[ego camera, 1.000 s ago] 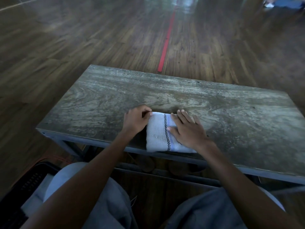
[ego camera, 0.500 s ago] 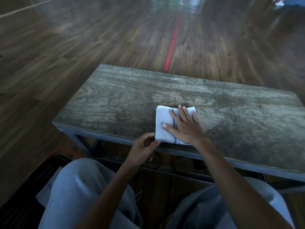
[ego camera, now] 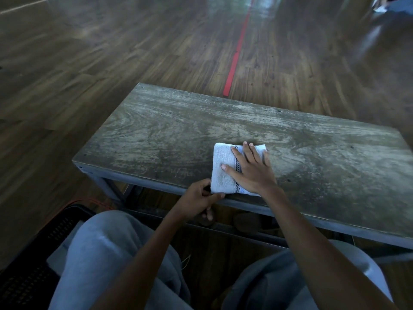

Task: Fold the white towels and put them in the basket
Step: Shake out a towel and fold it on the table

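Worn desk (ego camera: 156, 130): right hand (ego camera: 252, 173) pressed flat on the soft, light folded towel (ego camera: 223, 157); left hand (ego camera: 196, 200) pinches its near corner, likely the best hold.

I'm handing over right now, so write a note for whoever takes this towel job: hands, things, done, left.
Hands: right hand lies flat on the towel; left hand pinches its near corner at the table edge.
Things: towel folded small at the table's near edge; basket on the floor by the left leg, contents unclear.
Done: this towel looks folded.
Left: move it into the basket.
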### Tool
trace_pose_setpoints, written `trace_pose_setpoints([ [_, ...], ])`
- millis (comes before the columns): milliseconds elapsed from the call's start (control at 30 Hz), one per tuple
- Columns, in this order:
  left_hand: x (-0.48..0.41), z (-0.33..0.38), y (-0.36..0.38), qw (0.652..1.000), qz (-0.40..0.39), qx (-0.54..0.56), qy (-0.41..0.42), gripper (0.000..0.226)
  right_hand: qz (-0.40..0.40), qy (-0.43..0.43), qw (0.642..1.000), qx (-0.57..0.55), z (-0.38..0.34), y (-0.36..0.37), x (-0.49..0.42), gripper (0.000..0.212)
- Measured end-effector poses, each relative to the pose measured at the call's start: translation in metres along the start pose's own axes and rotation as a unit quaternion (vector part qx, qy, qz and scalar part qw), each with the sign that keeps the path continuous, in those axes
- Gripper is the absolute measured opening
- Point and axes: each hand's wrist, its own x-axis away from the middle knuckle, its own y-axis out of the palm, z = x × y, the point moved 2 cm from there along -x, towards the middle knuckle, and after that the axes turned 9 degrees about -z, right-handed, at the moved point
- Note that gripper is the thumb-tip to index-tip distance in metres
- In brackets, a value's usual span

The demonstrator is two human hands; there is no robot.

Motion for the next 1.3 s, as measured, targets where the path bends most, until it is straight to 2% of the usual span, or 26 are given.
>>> trace_pose_setpoints([
  [167,-0.002,-0.003,0.007,0.996,-0.048,0.067,-0.041,0.027,0.004,0.003,1.000,0.004,-0.002,0.000,0.002,0.081],
  [300,-0.004,-0.002,0.003,0.996,-0.060,0.047,-0.039,0.023,-0.001,-0.006,1.000,-0.003,0.002,-0.001,0.003,0.077],
  [500,0.002,-0.002,-0.003,0.999,-0.021,0.033,-0.036,0.029,-0.010,-0.013,1.000,-0.020,0.004,-0.001,0.002,0.075],
  [567,0.007,-0.005,-0.006,0.997,0.031,0.059,-0.045,0.028,-0.018,-0.042,0.995,-0.084,0.007,-0.007,0.004,0.069],
  [600,0.009,-0.003,-0.008,0.995,0.059,0.073,-0.043,0.032,-0.007,-0.062,0.985,-0.158,0.009,-0.012,0.008,0.064],
  [667,0.014,0.003,-0.012,0.990,0.118,0.072,-0.019,0.034,0.055,-0.083,0.933,-0.344,0.017,-0.027,0.023,0.049],
  [733,0.015,0.012,-0.012,0.981,0.193,0.022,0.021,0.030,0.154,-0.048,0.884,-0.438,0.033,-0.034,0.048,0.034],
  [800,0.008,0.023,-0.007,0.962,0.256,-0.063,0.064,0.024,0.220,0.010,0.868,-0.445,0.053,-0.027,0.073,0.021],
  [833,0.000,0.029,-0.002,0.954,0.268,-0.110,0.083,0.021,0.224,0.036,0.866,-0.447,0.061,-0.019,0.084,0.015],
  [900,-0.021,0.041,0.010,0.942,0.243,-0.195,0.125,0.017,0.206,0.066,0.873,-0.438,0.071,-0.002,0.097,0.012],
  [967,-0.048,0.051,0.021,0.914,0.187,-0.325,0.157,0.022,0.187,0.078,0.899,-0.387,0.072,0.011,0.100,0.014],
  [1033,-0.073,0.056,0.030,0.872,0.124,-0.457,0.121,0.031,0.166,0.091,0.922,-0.339,0.068,0.015,0.097,0.007],
  [1067,-0.083,0.056,0.032,0.853,0.096,-0.504,0.093,0.038,0.161,0.096,0.928,-0.321,0.066,0.017,0.095,0.013],
  [1167,-0.101,0.043,0.031,0.811,0.043,-0.582,0.037,0.054,0.160,0.115,0.933,-0.303,0.062,0.021,0.092,0.031],
  [1300,-0.101,0.029,0.032,0.788,0.065,-0.610,0.041,0.081,0.134,0.131,0.918,-0.348,0.059,0.018,0.091,0.021],
])
